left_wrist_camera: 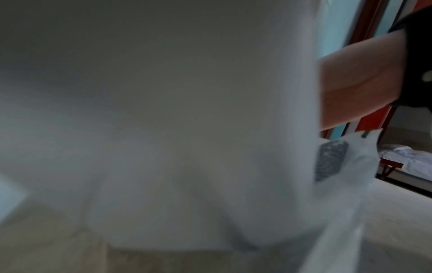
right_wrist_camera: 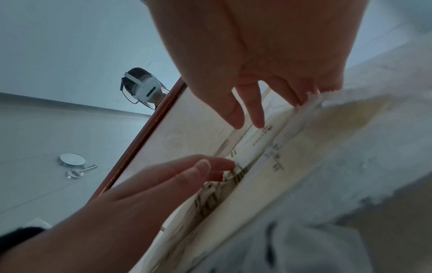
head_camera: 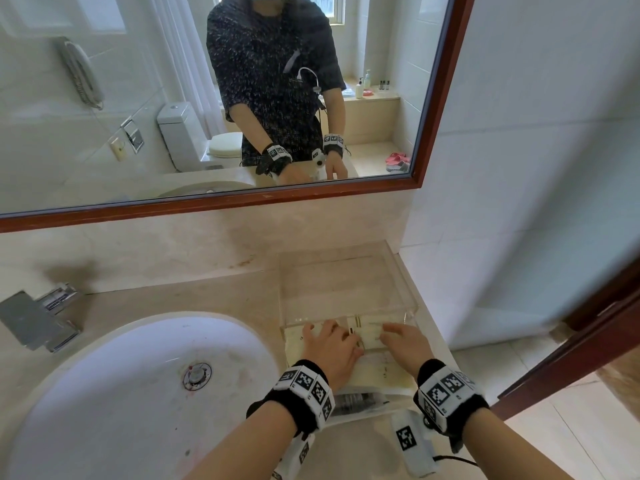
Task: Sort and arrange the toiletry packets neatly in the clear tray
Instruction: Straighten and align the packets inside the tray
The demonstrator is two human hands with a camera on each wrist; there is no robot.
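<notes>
A clear tray [head_camera: 398,271] stands on the counter, right of the sink. Cream toiletry packets [head_camera: 377,374] lie at its near wall, with more cream packets [head_camera: 372,334] showing through that wall. My left hand [head_camera: 329,341] lies flat on them with its fingers spread. My right hand [head_camera: 403,341] touches them beside it. In the right wrist view the right hand [right_wrist_camera: 257,55] reaches down with straight fingers to the packets [right_wrist_camera: 304,157], and the left hand [right_wrist_camera: 163,177] touches them from the left. A clear packet with a dark item [head_camera: 356,401] lies nearest me. A blurred white packet [left_wrist_camera: 187,129] fills the left wrist view.
The white sink [head_camera: 138,393] and a chrome faucet [head_camera: 38,320] are on the left. A framed mirror [head_camera: 242,98] hangs behind the counter. A tiled wall [head_camera: 519,168] and a brown door frame [head_camera: 571,341] close in the right side.
</notes>
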